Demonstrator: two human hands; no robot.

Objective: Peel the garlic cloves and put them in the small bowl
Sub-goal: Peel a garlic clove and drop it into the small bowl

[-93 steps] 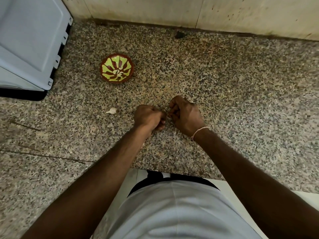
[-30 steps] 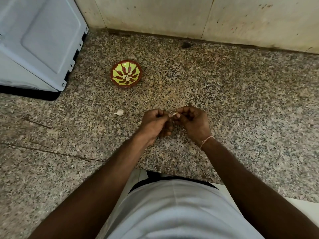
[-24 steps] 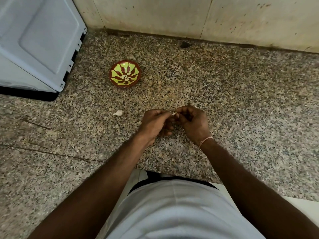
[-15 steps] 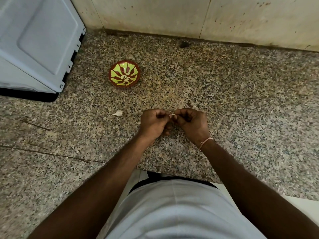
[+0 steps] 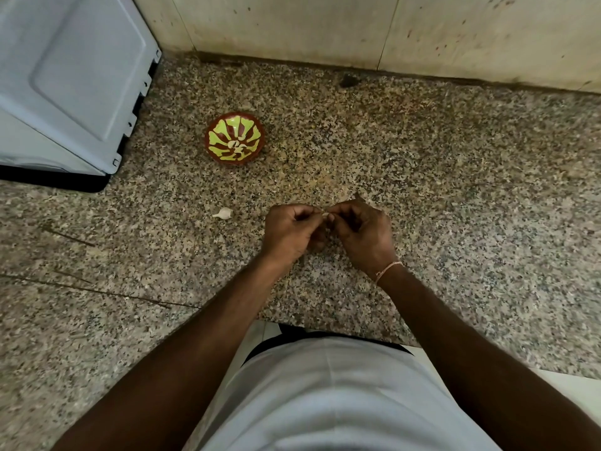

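Garlic clove point(image 5: 324, 216): pinched between fingers of left hand point(image 5: 292, 232) and right hand point(image 5: 362, 234), mid-surface near front edge; since a second ago, hands barely shifted, peeling unfinished. Spare clove point(image 5: 223, 213): lying leftward. Small bowl point(image 5: 234, 138): toward rear edge, holding pale pieces.

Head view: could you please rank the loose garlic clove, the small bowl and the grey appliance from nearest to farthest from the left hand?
From the left hand:
1. Loose garlic clove, on the counter just to its left.
2. Small bowl, farther back and left.
3. Grey appliance, far left corner.
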